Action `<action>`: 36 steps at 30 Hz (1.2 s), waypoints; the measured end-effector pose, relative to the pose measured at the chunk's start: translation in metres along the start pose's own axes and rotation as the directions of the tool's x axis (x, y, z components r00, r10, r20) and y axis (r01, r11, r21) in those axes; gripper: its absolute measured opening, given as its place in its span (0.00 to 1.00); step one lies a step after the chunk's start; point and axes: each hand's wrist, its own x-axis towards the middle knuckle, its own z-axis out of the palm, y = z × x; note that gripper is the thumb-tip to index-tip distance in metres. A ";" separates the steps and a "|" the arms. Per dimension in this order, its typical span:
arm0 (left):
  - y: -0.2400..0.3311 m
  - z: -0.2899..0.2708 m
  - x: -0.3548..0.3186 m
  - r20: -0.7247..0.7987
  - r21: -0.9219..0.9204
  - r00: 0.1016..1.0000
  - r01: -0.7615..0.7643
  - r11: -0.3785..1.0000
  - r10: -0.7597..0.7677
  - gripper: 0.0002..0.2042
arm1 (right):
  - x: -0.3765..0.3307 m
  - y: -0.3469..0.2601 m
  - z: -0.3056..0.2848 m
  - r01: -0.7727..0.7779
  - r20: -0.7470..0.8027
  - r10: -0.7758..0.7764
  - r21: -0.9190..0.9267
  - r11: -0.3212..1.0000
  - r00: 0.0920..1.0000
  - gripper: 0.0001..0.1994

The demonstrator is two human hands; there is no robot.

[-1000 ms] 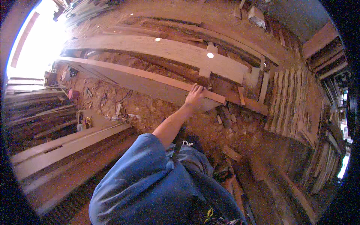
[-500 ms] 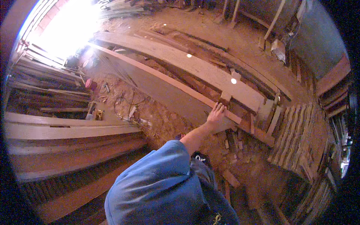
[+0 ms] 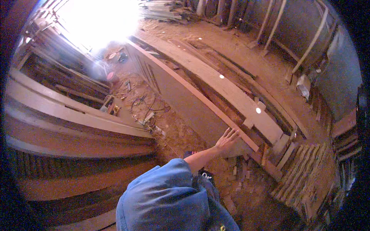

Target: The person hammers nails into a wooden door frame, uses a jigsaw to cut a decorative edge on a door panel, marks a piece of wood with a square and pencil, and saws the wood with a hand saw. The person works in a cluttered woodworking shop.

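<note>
My left hand (image 3: pixel 227 141) reaches out from a blue sleeve (image 3: pixel 173 171) with its fingers spread, resting at the upper edge of a long, wide board (image 3: pixel 181 109). The fingertips lie by the board's paler, reddish top strip (image 3: pixel 200 97), near its right end. Nothing shows in the palm, which faces down. Just beyond the fingers, a small wooden block (image 3: pixel 248 123) juts from a long pale plank (image 3: pixel 208 69) that runs beside the board. My right hand is out of sight.
Stacked long timbers (image 3: pixel 77 115) fill the left side. A bundle of wavy-edged slats (image 3: pixel 298 169) lies at right. Tools and a cable (image 3: pixel 142 102) are scattered on the sawdust-covered floor. Poles (image 3: pixel 275 27) lean on the far wall. Bright light (image 3: pixel 100 19) glares at upper left.
My left hand's fingers, bent over the board's edge before, are now stretched out and spread. The whole view has shifted, so the boards appear lower and further right.
</note>
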 end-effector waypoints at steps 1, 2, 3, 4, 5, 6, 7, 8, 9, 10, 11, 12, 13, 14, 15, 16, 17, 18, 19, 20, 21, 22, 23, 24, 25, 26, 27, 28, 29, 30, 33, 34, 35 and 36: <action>-0.004 -0.005 -0.008 0.030 -0.055 0.999 0.030 0.998 -0.028 0.32 | -0.001 -0.002 0.003 0.002 0.002 -0.002 -0.019 1.000 1.000 0.26; -0.009 -0.010 -0.016 0.086 -0.126 0.995 0.064 0.990 -0.053 0.31 | -0.002 -0.003 0.006 0.002 -0.002 -0.002 -0.033 0.999 1.000 0.25; -0.017 -0.016 -0.021 0.093 -0.109 0.992 0.091 0.990 -0.081 0.31 | -0.004 -0.005 0.010 0.002 -0.004 -0.002 -0.050 0.999 1.000 0.25; -0.023 -0.022 -0.025 0.088 -0.104 0.991 0.112 0.988 -0.104 0.31 | -0.005 -0.006 0.012 0.001 -0.005 -0.002 -0.066 0.998 1.000 0.25; -0.031 -0.029 -0.029 0.100 -0.071 0.987 0.130 0.989 -0.123 0.32 | -0.007 -0.007 0.015 0.006 -0.009 -0.007 -0.083 0.997 1.000 0.25; -0.039 -0.035 -0.032 0.071 -0.101 0.985 0.163 0.981 -0.156 0.32 | -0.009 -0.008 0.016 0.006 -0.011 -0.007 -0.101 0.995 1.000 0.25; -0.047 -0.040 -0.034 0.063 -0.103 0.981 0.189 0.977 -0.183 0.32 | -0.010 -0.008 0.019 0.006 -0.011 -0.008 -0.117 0.993 1.000 0.25; -0.055 -0.046 -0.036 0.056 -0.109 0.977 0.212 0.971 -0.207 0.32 | -0.013 -0.008 0.020 0.008 -0.016 -0.010 -0.131 0.991 1.000 0.25; -0.064 -0.051 -0.039 0.044 -0.116 0.973 0.228 0.967 -0.225 0.32 | -0.014 -0.007 0.022 0.007 -0.017 -0.009 -0.145 0.989 1.000 0.25; -0.073 -0.056 -0.042 0.034 -0.126 0.970 0.243 0.962 -0.241 0.32 | -0.017 -0.007 0.024 0.009 -0.019 -0.012 -0.160 0.987 1.000 0.25; -0.081 -0.060 -0.046 0.057 -0.120 0.962 0.273 0.954 -0.268 0.31 | -0.020 -0.007 0.027 0.017 -0.021 -0.021 -0.175 0.984 1.000 0.25; -0.088 -0.065 -0.051 -0.002 -0.189 0.960 0.275 0.943 -0.280 0.31 | -0.024 -0.008 0.030 0.021 -0.022 -0.026 -0.193 0.981 0.999 0.25; -0.095 -0.071 -0.058 -0.028 -0.245 0.952 0.290 0.925 -0.305 0.31 | -0.028 -0.011 0.035 0.030 -0.021 -0.035 -0.212 0.977 0.999 0.25; -0.103 -0.076 -0.064 0.029 -0.277 0.937 0.341 0.898 -0.347 0.31 | -0.034 -0.015 0.041 0.044 -0.013 -0.048 -0.231 0.972 0.999 0.25; -0.110 -0.081 -0.072 0.032 -0.362 0.918 0.379 0.851 -0.395 0.30 | -0.041 -0.023 0.048 0.068 -0.008 -0.072 -0.259 0.963 0.997 0.25; -0.118 -0.085 -0.082 0.119 -0.414 0.885 0.457 0.787 -0.451 0.30 | -0.048 -0.032 0.059 0.091 0.005 -0.094 -0.288 0.953 0.996 0.25; -0.131 -0.090 -0.092 0.183 -0.439 0.854 0.515 0.737 -0.487 0.30 | -0.059 -0.046 0.071 0.120 0.022 -0.119 -0.316 0.941 0.993 0.25; -0.146 -0.092 -0.103 0.274 -0.440 0.807 0.588 0.679 -0.523 0.30 | -0.070 -0.061 0.087 0.148 0.043 -0.141 -0.351 0.925 0.989 0.25; -0.161 -0.092 -0.114 0.336 -0.419 0.767 0.642 0.642 -0.547 0.30 | -0.080 -0.080 0.105 0.158 0.073 -0.141 -0.370 0.915 0.987 0.23; -0.180 -0.090 -0.127 0.393 -0.397 0.722 0.691 0.604 -0.569 0.31 | -0.091 -0.100 0.126 0.154 0.121 -0.115 -0.391 0.908 0.986 0.22; -0.202 -0.086 -0.142 0.415 -0.402 0.714 0.700 0.591 -0.563 0.30 | -0.103 -0.121 0.150 0.147 0.171 -0.082 -0.414 0.898 0.982 0.21; -0.228 -0.080 -0.160 0.459 -0.369 0.691 0.720 0.587 -0.559 0.30 | -0.114 -0.143 0.176 0.138 0.216 -0.045 -0.439 0.888 0.975 0.20; -0.250 -0.075 -0.182 0.405 -0.385 0.694 0.720 0.577 -0.596 0.28 | -0.124 -0.161 0.205 0.146 0.251 -0.029 -0.458 0.877 0.967 0.20; -0.275 -0.069 -0.203 0.437 -0.329 0.645 0.764 0.556 -0.627 0.27 | -0.133 -0.181 0.234 0.164 0.288 -0.023 -0.476 0.864 0.957 0.19; -0.296 -0.062 -0.223 0.444 -0.332 0.578 0.816 0.474 -0.684 0.26 | -0.139 -0.191 0.266 0.236 0.262 -0.131 -0.428 0.872 0.956 0.19; -0.319 -0.058 -0.244 0.530 -0.289 0.466 0.885 0.366 -0.708 0.25 | -0.142 -0.205 0.296 0.282 0.322 -0.134 -0.471 0.836 0.937 0.19; -0.345 -0.057 -0.266 0.633 -0.326 0.388 0.918 0.225 -0.670 0.25 | -0.141 -0.216 0.326 0.323 0.379 -0.128 -0.515 0.794 0.917 0.19; -0.368 -0.058 -0.289 0.741 -0.322 0.305 0.943 0.082 -0.599 0.24 | -0.138 -0.226 0.354 0.363 0.435 -0.109 -0.559 0.746 0.894 0.19; -0.381 -0.061 -0.309 0.680 -0.273 0.246 0.959 0.073 -0.691 0.24 | -0.132 -0.232 0.382 0.410 0.439 -0.163 -0.557 0.723 0.883 0.18; -0.393 -0.066 -0.327 0.621 -0.182 0.156 0.982 0.053 -0.768 0.24 | -0.123 -0.237 0.409 0.467 0.487 -0.198 -0.526 0.711 0.851 0.19; -0.430 -0.094 -0.375 0.557 -0.071 -0.018 0.995 -0.069 -0.830 0.23 | -0.089 -0.247 0.488 0.576 0.572 -0.269 -0.465 0.672 0.775 0.24; -0.440 -0.105 -0.390 0.476 -0.132 -0.004 0.988 -0.077 -0.879 0.24 | -0.077 -0.250 0.514 0.584 0.573 -0.273 -0.475 0.658 0.773 0.24; -0.447 -0.116 -0.404 0.429 -0.173 -0.020 0.979 -0.104 -0.903 0.24 | -0.067 -0.252 0.539 0.576 0.562 -0.263 -0.502 0.645 0.784 0.24; -0.452 -0.127 -0.417 0.383 -0.213 -0.036 0.969 -0.126 -0.923 0.24 | -0.058 -0.256 0.564 0.587 0.604 -0.227 -0.504 0.634 0.764 0.22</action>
